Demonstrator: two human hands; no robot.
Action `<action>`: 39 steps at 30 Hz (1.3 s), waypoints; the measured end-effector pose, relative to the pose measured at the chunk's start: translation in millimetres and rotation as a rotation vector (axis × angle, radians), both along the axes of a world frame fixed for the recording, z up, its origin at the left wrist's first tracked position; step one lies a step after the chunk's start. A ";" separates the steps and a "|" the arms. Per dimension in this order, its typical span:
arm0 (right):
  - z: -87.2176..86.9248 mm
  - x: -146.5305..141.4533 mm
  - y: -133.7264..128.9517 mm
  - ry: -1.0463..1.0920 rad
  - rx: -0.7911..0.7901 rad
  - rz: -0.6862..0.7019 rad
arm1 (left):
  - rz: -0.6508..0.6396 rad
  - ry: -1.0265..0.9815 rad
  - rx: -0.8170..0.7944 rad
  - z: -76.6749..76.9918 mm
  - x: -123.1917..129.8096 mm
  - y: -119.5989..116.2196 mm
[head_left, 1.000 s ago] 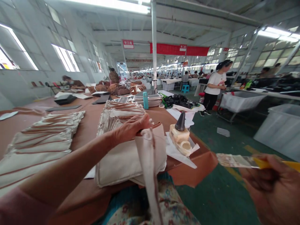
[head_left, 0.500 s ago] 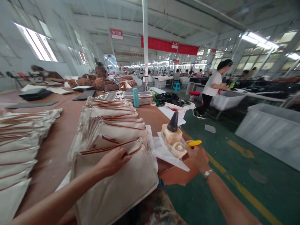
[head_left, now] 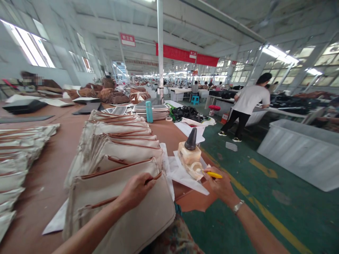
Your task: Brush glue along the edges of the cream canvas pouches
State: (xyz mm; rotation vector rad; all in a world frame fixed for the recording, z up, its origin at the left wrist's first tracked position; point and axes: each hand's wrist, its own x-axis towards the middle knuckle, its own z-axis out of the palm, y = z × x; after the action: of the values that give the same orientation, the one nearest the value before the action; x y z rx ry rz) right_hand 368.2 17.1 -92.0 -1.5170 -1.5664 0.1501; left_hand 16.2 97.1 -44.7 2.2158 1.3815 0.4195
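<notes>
Head view: you look forward and down along the tabletop [head_left: 39, 169], both your forearms reaching in from the bottom edge.
Left hand: your left hand [head_left: 135, 192] lies on the front canvas pouch [head_left: 132, 215], fingers [head_left: 148, 185] loosely spread, not clenched, their tips at the brown trim along its top edge.
Right hand: your right hand [head_left: 219, 187] is out past the paper, fingers [head_left: 212, 180] curled shut round a yellow-handled tool [head_left: 214, 175], a metal wristwatch [head_left: 238, 206] on the wrist.
Pouches: the pale, woven canvas pouches sit in an overlapping stack [head_left: 119, 141] just behind your left hand, with the front one nearest you.
Block: a cream, waxy-looking block [head_left: 188, 154] with a dark cone [head_left: 191, 139] sits on white paper [head_left: 182, 176], just beside your right hand.
Edge: the tabletop ends under your right hand; the green floor [head_left: 265, 218] opens beyond it.
Hard to see: your fingers hide the tool's tip, and the frame cuts off the front pouch's lower edge.
</notes>
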 end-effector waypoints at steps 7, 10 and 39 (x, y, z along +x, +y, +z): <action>-6.1 7.4 -5.8 0.134 0.033 -0.118 | -0.020 -0.259 -0.172 25.4 2.1 -26.4; -6.9 5.7 -8.6 0.237 0.034 -0.190 | -0.023 -0.349 -0.290 37.9 1.4 -40.8; 79.6 -106.5 -58.9 0.800 -0.025 0.197 | -0.327 -0.289 -0.316 53.0 11.4 -94.1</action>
State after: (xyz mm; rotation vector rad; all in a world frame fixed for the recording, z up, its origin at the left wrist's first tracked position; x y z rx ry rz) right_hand 261.7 -41.8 -12.4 -1.1012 -1.0485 0.7867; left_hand 27.6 3.0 8.3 1.9785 0.8508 0.3581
